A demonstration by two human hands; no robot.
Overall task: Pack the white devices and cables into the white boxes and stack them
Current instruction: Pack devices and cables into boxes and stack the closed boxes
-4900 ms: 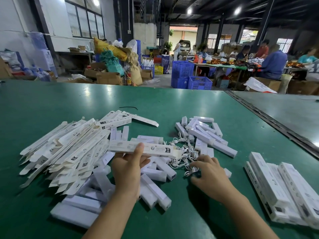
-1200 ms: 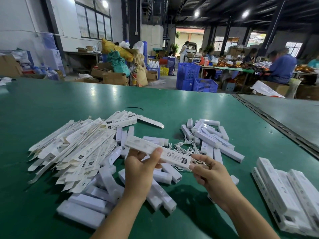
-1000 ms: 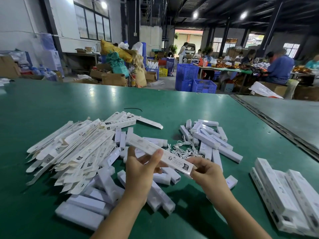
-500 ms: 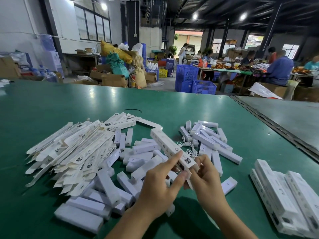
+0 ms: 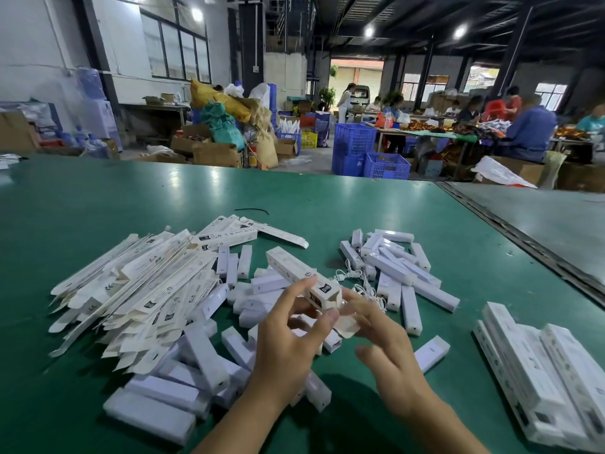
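Head view: white box [image 5: 296, 273] tilted above green table [image 5: 327, 198], open flap [image 5: 347, 322] toward you.
Left hand [image 5: 288, 339]: pinches box near flap end.
Right hand [image 5: 384, 342]: at flap; grip unclear.
Handling: light, crushable card; keep your fingers on side walls.

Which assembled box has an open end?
The box the left hand holds up: the flap at its near end hangs open. The stacked boxes at right appear closed.
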